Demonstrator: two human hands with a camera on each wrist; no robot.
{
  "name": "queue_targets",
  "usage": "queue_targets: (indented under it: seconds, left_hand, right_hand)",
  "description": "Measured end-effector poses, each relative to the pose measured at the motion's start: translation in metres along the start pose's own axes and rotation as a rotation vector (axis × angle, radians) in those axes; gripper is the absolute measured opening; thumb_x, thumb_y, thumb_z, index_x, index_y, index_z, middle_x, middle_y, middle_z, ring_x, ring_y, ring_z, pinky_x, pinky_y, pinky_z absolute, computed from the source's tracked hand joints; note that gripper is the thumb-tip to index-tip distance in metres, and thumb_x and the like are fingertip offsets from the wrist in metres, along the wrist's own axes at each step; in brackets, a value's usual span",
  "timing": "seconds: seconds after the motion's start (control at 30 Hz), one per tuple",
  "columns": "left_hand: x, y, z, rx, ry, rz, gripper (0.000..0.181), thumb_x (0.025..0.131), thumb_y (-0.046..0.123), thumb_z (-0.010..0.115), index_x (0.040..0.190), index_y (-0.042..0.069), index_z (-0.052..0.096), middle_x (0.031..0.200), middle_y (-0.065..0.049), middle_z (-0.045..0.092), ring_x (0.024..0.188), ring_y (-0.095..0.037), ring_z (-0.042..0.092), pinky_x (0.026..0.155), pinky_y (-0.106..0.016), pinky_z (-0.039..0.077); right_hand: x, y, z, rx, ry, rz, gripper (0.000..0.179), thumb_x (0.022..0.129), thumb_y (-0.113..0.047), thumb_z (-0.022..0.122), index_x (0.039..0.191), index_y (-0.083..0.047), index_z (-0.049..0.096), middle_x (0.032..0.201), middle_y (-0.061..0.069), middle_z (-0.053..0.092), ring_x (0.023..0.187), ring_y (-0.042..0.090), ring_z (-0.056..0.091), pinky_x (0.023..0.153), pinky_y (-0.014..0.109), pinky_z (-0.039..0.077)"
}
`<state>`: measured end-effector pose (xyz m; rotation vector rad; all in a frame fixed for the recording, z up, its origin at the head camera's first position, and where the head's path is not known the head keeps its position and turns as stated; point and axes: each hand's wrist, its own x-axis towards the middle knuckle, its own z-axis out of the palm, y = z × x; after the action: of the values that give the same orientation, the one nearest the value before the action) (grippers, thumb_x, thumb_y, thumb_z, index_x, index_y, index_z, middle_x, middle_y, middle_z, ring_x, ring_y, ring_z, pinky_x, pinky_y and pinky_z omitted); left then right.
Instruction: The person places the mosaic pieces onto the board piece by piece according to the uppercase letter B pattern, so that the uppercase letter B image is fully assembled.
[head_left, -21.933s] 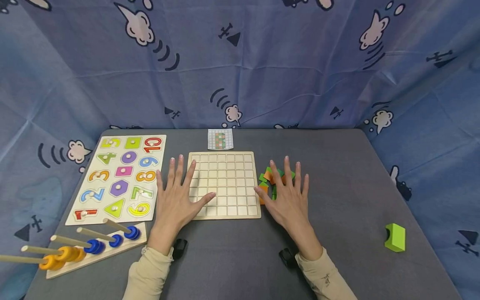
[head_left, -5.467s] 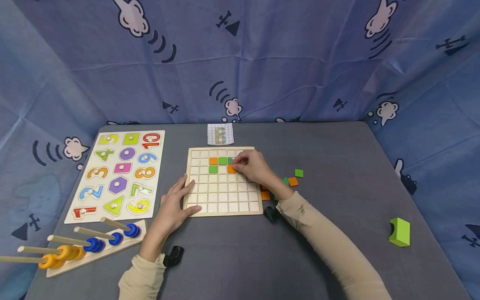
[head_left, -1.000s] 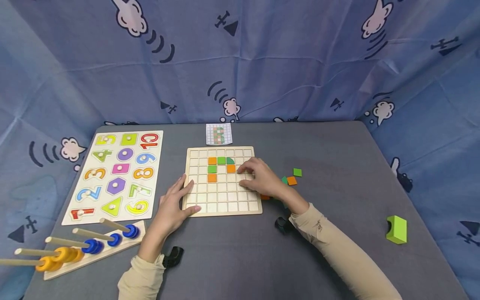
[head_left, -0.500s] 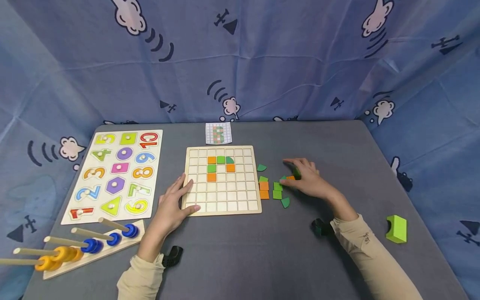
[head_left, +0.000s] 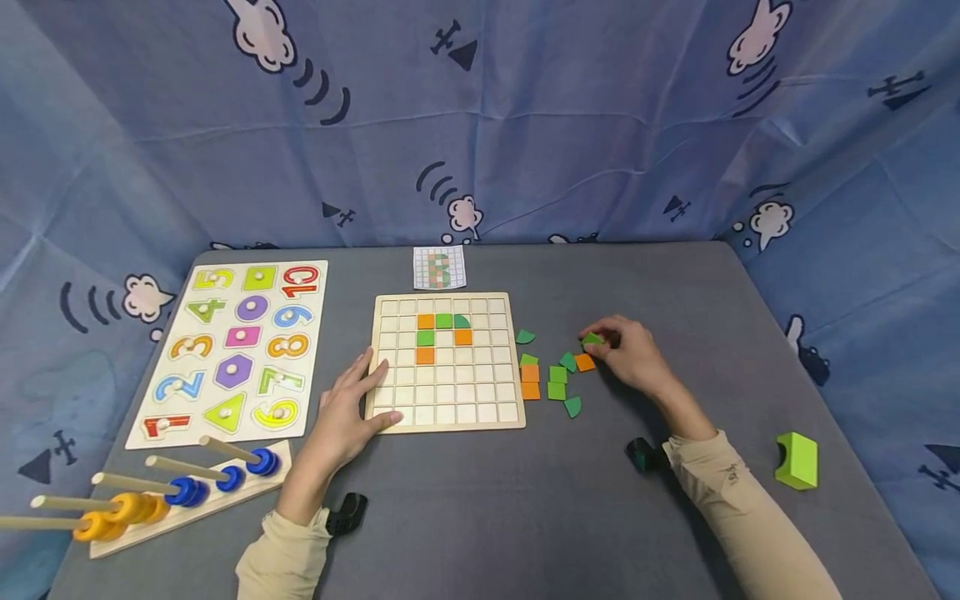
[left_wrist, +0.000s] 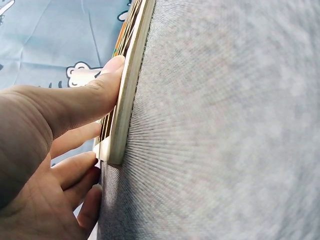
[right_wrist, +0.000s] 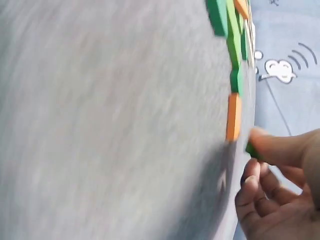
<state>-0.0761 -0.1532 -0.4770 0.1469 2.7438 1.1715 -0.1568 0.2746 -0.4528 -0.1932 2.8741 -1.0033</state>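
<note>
My left hand (head_left: 347,412) rests against the left side of a wooden grid board (head_left: 480,396), fingers spread loosely along its edge. In the left wrist view the thumb (left_wrist: 102,90) lies on the board's rim. Five-cell work shows orange, green and dark green tiles set in the board, among them an orange tile (head_left: 425,356). To the right of the board, my right hand (head_left: 630,354) pinches a light green square tile (head_left: 592,339) between thumb and fingers. An orange square tile (head_left: 584,362) lies just beside that hand. The right wrist view shows only a corner of the pinched tile.
Several loose tiles, including a green square (head_left: 557,391) and a dark green quarter-round (head_left: 573,407), lie right of the board. Behind it is a pattern card (head_left: 439,267). A number puzzle (head_left: 240,350) and peg stacker (head_left: 202,500) stand left; a green block (head_left: 797,461) sits far right.
My right hand has left the board, moved right to the loose tiles and taken hold of a light green square tile. An orange tile joined the board's pattern earlier. My left hand stays put.
</note>
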Motion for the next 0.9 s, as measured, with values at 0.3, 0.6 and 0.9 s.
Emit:
queue_targets:
  seconds: [0.3, 0.6, 0.9]
  left_hand:
    - [-0.002, 0.001, 0.0, -0.001, 0.012, 0.007, 0.083, 0.088, 0.018, 0.087, 0.159, 0.002, 0.046, 0.175, -0.021, 0.024, 0.161, -0.049, 0.022, 0.116, -0.07, 0.022]
    - [-0.002, 0.003, -0.001, 0.005, 0.003, -0.002, 0.083, 0.088, 0.021, 0.087, 0.159, 0.003, 0.047, 0.176, -0.02, 0.023, 0.161, -0.048, 0.022, 0.116, -0.069, 0.023]
    - [-0.001, 0.002, -0.001, 0.0, 0.0, 0.001, 0.083, 0.089, 0.02, 0.087, 0.159, 0.003, 0.046, 0.176, -0.02, 0.023, 0.161, -0.049, 0.021, 0.117, -0.071, 0.02]
  right_hand:
    - [0.009, -0.033, 0.023, 0.156, 0.051, -0.065, 0.012, 0.095, -0.009, 0.08, 0.107, -0.006, 0.078, 0.095, 0.013, 0.075, 0.081, 0.022, 0.061, 0.07, 0.027, 0.046]
    - [0.021, -0.071, 0.053, 0.296, -0.047, -0.133, 0.012, 0.097, -0.005, 0.076, 0.109, -0.004, 0.077, 0.095, 0.015, 0.077, 0.083, 0.025, 0.073, 0.074, 0.031, 0.058]
    - [0.034, -0.104, 0.084, 0.268, -0.069, -0.191, 0.004, 0.094, -0.01, 0.082, 0.093, -0.008, 0.078, 0.088, 0.008, 0.076, 0.077, 0.019, 0.066, 0.071, 0.03, 0.05]
